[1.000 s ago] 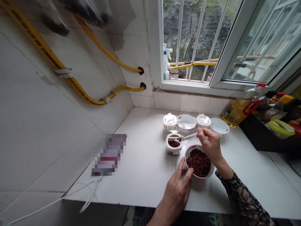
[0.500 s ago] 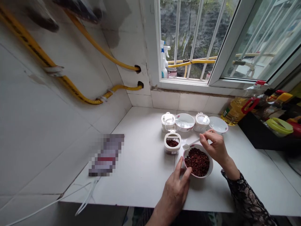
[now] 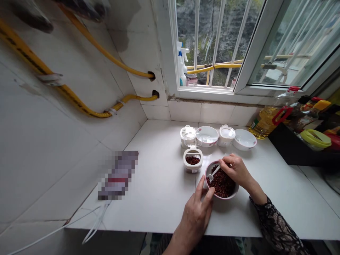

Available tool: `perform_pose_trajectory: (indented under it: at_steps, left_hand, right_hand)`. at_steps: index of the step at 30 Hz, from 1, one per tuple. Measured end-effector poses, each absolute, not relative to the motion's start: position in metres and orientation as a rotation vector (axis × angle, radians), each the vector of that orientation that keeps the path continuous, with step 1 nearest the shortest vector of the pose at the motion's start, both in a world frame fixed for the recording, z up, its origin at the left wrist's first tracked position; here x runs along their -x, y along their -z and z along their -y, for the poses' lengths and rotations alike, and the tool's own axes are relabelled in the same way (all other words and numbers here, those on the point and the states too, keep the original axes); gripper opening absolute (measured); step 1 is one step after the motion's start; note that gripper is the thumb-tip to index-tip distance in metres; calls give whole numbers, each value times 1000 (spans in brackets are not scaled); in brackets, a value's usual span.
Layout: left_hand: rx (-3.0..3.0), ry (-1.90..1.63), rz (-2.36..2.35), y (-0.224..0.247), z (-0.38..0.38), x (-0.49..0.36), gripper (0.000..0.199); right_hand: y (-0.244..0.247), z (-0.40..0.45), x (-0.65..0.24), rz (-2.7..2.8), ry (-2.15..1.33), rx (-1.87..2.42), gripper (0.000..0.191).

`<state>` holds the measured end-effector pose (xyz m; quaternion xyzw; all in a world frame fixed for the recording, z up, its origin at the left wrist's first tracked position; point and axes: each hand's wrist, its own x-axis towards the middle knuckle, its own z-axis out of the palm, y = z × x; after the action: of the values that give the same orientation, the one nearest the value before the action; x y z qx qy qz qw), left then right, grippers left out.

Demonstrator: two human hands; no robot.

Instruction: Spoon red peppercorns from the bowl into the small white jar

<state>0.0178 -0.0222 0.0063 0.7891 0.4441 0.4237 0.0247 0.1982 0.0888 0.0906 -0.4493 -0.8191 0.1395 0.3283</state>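
My right hand [image 3: 236, 170] pinches the handle of a small white spoon [image 3: 214, 173], its scoop down at the dark red dried peppercorn-like pieces [image 3: 222, 184] in the bowl. That white bowl [image 3: 233, 195] has a pink rim. On its left side my left hand [image 3: 196, 212] grips it, thumb at the rim and fingers along the outside. Just beyond, to the left, stands a seasoning jar [image 3: 193, 167] with its clear lid raised and some of the same red pieces inside.
Behind are a white-filled jar [image 3: 187, 138], a white bowl [image 3: 207, 141], a second jar [image 3: 226, 136] and another bowl [image 3: 244, 141]. An oil bottle [image 3: 261, 122] and a black box [image 3: 288, 147] of bottles stand right. A blurred-out object [image 3: 118, 175] with white cable lies left.
My right hand has lowered the spoon from above the bowl's far rim into the bowl among the red pieces. My left hand keeps its hold on the bowl. The view has shifted slightly.
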Motion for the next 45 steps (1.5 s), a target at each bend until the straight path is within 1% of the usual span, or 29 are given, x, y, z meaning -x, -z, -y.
perform_pose_trajectory:
  at_steps: [5, 15, 25, 27, 29, 33, 37, 39, 42, 45]
  left_hand:
    - [-2446, -1289, -1364, -6, 23, -17, 43]
    - [-2478, -1338, -1392, -9, 21, -18, 35]
    - [-2457, -1327, -1376, -10, 22, -18, 39]
    - [-2452, -1329, -1373, -9, 22, -18, 39]
    - [-2446, -1328, -1367, -8, 22, -18, 40]
    - [-2445, -1324, -1361, -6, 22, -18, 41]
    - [-2457, -1340, -1372, -5, 21, -18, 40]
    - [-2466, -1347, -1370, -5, 20, -17, 39]
    - [-2459, -1326, -1379, -5, 21, -17, 40]
    - [-2446, -1301, -1384, -7, 22, -17, 41]
  right_hand:
    - [-91, -90, -206, 1933, -641, 1294, 48]
    - [-92, -91, -209, 1712, -872, 1344, 48]
    - [-91, -96, -208, 1504, -1022, 1362, 56]
    - [-95, -96, -203, 1489, -980, 1337, 57]
    - [-102, -95, -196, 1501, -853, 1299, 56]
    - [-114, -88, -176, 1615, -407, 1208, 44]
    - [-114, -82, -156, 1946, 40, 1037, 35]
    - [-112, -81, -151, 2083, 197, 934, 31]
    - [-115, -81, -157, 2056, 242, 889, 28]
    - [-119, -83, -177, 1918, 121, 976, 34]
